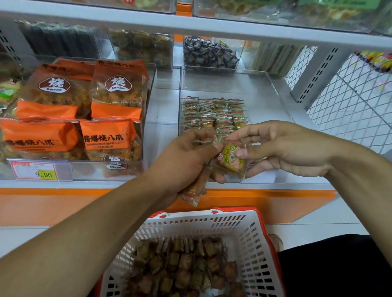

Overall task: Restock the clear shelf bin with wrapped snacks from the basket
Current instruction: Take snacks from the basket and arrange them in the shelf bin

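Here both the left hand (186, 158) and right hand (279, 150) pinch one wrapped snack (230, 159) between them.

A shop: price tag (40, 172) fronting stocked snack shelves (207, 27).

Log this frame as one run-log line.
phase: transfer | left hand: grips several wrapped snacks | right hand: pinches one snack | clear bin: partly filled | basket: stocked
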